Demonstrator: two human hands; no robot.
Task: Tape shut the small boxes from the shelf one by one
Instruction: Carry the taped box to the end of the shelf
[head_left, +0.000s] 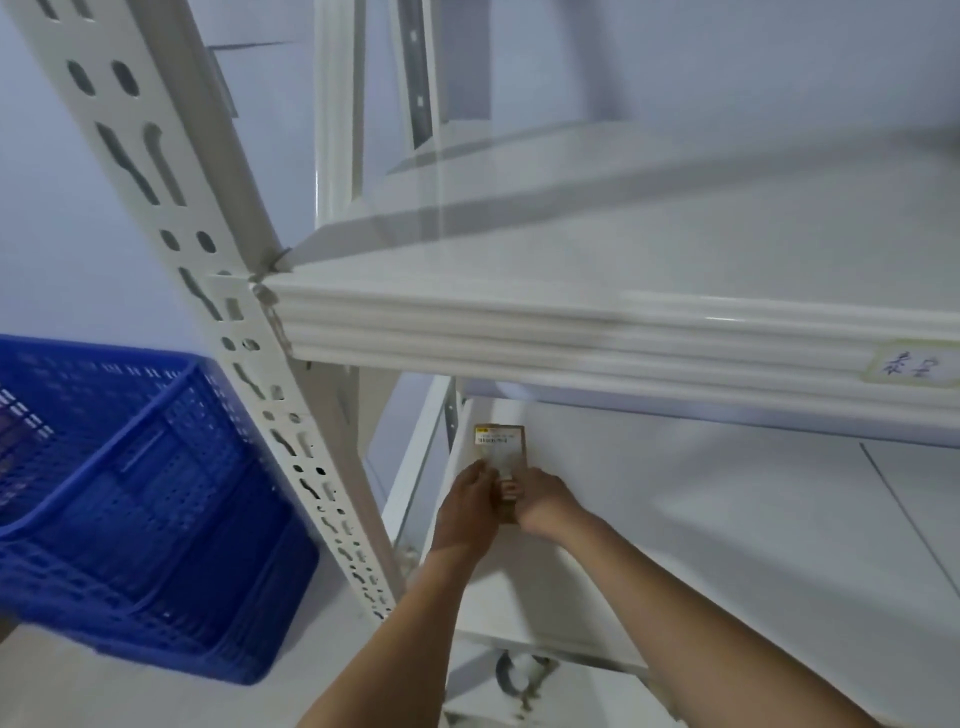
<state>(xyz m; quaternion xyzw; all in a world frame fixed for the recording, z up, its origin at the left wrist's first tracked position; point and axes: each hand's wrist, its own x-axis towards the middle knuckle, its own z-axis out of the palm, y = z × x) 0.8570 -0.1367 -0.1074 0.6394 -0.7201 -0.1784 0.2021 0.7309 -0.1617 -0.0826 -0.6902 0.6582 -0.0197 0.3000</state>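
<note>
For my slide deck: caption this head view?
Both hands, left and right, hold a small box on the lower shelf.

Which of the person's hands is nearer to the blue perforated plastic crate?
The left hand. It grips the left side of the small brown cardboard box, the side toward the blue perforated plastic crate; the right hand grips the box's far side.
</note>
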